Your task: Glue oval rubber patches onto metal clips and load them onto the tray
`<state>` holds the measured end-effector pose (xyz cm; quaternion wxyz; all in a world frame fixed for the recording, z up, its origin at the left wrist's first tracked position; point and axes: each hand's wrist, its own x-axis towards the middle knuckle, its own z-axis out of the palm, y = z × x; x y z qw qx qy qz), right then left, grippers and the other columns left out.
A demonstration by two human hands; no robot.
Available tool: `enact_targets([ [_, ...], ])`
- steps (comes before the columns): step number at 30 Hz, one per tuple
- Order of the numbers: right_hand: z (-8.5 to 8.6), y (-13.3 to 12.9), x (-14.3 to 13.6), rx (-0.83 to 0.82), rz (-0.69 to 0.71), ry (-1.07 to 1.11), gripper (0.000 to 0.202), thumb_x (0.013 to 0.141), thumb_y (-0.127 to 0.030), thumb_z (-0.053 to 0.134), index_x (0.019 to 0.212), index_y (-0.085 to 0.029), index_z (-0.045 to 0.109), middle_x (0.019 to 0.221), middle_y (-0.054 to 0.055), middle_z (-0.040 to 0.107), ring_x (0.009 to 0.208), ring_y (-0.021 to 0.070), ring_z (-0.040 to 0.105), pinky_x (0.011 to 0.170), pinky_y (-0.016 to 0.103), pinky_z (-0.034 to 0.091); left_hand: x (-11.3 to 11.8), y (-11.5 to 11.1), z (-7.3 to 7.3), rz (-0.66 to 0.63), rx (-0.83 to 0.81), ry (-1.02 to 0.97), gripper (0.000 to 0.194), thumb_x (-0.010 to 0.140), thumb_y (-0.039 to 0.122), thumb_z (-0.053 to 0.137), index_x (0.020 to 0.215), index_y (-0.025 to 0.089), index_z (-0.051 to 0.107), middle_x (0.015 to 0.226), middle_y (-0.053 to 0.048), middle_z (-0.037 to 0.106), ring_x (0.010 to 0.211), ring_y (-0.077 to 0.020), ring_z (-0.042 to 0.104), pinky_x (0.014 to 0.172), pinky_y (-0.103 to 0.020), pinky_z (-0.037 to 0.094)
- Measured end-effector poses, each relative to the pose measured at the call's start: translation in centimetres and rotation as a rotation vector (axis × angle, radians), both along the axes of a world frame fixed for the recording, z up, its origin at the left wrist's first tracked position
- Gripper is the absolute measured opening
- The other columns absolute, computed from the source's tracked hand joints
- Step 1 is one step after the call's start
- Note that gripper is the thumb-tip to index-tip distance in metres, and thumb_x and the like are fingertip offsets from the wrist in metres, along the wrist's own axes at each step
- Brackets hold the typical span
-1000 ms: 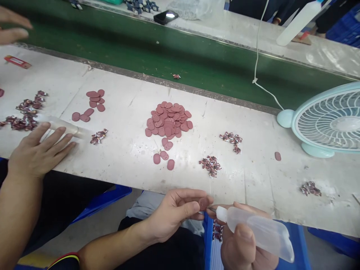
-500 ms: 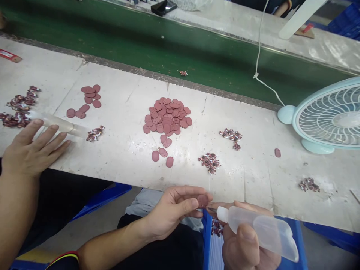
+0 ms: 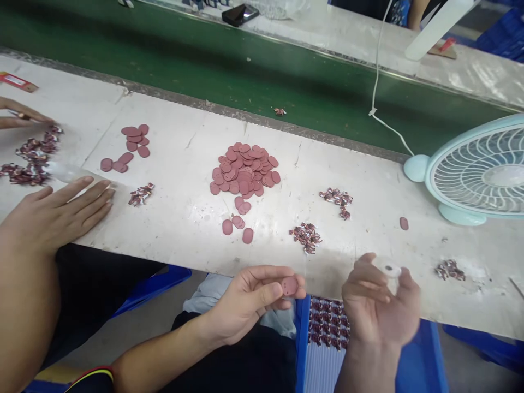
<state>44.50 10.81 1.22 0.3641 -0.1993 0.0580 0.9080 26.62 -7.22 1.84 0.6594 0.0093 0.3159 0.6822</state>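
Observation:
My left hand [image 3: 249, 303] pinches a flat reddish-brown oval disc [image 3: 290, 286] between thumb and fingers, just beyond the table's front edge. Small dark holes show on its face. To the right, my right hand [image 3: 380, 305] is raised, slightly blurred, with its fingers around a translucent white squeeze bottle [image 3: 388, 266], seen nearly end-on. Farther in on the table lies a heaped pile of the same discs [image 3: 245, 169], with several loose ones [image 3: 248, 236] in front. A cluster of small brown-and-white pieces [image 3: 305, 237] lies beyond my hands.
A blue crate [image 3: 302, 349] below the edge holds rows of small brown pieces [image 3: 327, 322]. A light-blue fan [image 3: 491, 169] stands at right. A co-worker's hand [image 3: 65, 210] rests at left near another bottle [image 3: 67, 172]. Behind the table runs a green belt [image 3: 184, 71].
My right hand has drawn the bottle away from the disc, up and to the right, and turned it. My left hand stays nearly still. A co-worker's other hand appears at far left.

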Motion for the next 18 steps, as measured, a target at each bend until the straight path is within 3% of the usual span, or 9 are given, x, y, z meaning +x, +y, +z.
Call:
enact_targets([
  [2,-2.3,2.4,0.8,-0.166,0.038,0.233,0.037,0.092,-0.041,0.047,0.122,-0.019,0.045,0.072,0.002,0.056,0.066,0.0189,0.065,0.048,0.03,0.062,-0.2,0.0,0.0,0.009,-0.016,-0.011,0.023,0.089,0.022,0.071,0.111,0.02,0.075,0.115,-0.011,0.076,0.104,-0.0201,0.073,0.078,-0.019,0.056],
  [4,-3.6,3.5,1.2,-0.18,0.056,0.297,0.036,0.093,-0.046,0.046,0.118,-0.02,0.046,0.064,-0.001,0.051,0.057,0.0175,0.062,0.04,0.028,0.059,-0.4,-0.1,0.0,0.021,-0.032,-0.007,0.021,0.089,0.021,0.07,0.11,0.019,0.075,0.114,-0.01,0.077,0.103,-0.0196,0.073,0.077,-0.019,0.056],
  [7,-3.1,2.6,1.2,-0.105,0.039,0.245,0.044,0.085,-0.048,0.061,0.115,-0.018,0.05,0.062,-0.003,0.05,0.052,0.0133,0.057,0.035,0.02,0.052,-0.8,-0.4,-0.2,0.045,-0.052,0.016,0.021,0.09,0.02,0.069,0.109,0.019,0.075,0.113,-0.01,0.077,0.102,-0.0197,0.073,0.077,-0.019,0.057],
  [10,-0.8,-0.3,0.0,0.376,0.017,-0.384,0.034,0.084,-0.044,0.068,0.105,-0.018,0.062,0.062,-0.004,0.05,0.048,0.0079,0.05,0.03,0.013,0.04,-1.3,-0.8,-0.7,0.06,-0.079,0.028,0.023,0.089,0.021,0.07,0.111,0.018,0.074,0.115,-0.012,0.076,0.104,-0.0208,0.073,0.078,-0.019,0.057],
  [13,0.5,-2.6,-2.2,0.968,0.102,-1.08,0.016,0.083,-0.03,0.074,0.096,-0.021,0.072,0.076,0.0,0.062,0.058,0.0094,0.056,0.044,0.018,0.047,-1.7,-0.9,-1.0,0.077,-0.104,0.03,0.023,0.089,0.021,0.069,0.112,0.017,0.074,0.118,-0.012,0.075,0.104,-0.0209,0.073,0.077,-0.019,0.058],
  [16,0.2,-3.1,-4.5,1.561,0.294,-1.492,0.024,0.083,-0.033,0.074,0.105,-0.024,0.073,0.1,0.005,0.067,0.078,0.0156,0.063,0.064,0.028,0.053,-1.7,-0.8,-1.0,0.081,-0.111,0.036,0.023,0.089,0.02,0.069,0.112,0.016,0.073,0.118,-0.013,0.075,0.103,-0.0207,0.073,0.076,-0.018,0.058],
  [18,-0.4,-2.8,-5.5,1.767,0.377,-1.678,0.028,0.086,-0.042,0.07,0.107,-0.024,0.07,0.102,0.005,0.067,0.083,0.0189,0.064,0.071,0.033,0.053,-1.7,-0.8,-0.9,0.072,-0.107,0.041,0.023,0.089,0.021,0.069,0.111,0.016,0.073,0.117,-0.013,0.075,0.102,-0.0208,0.073,0.076,-0.019,0.058],
])
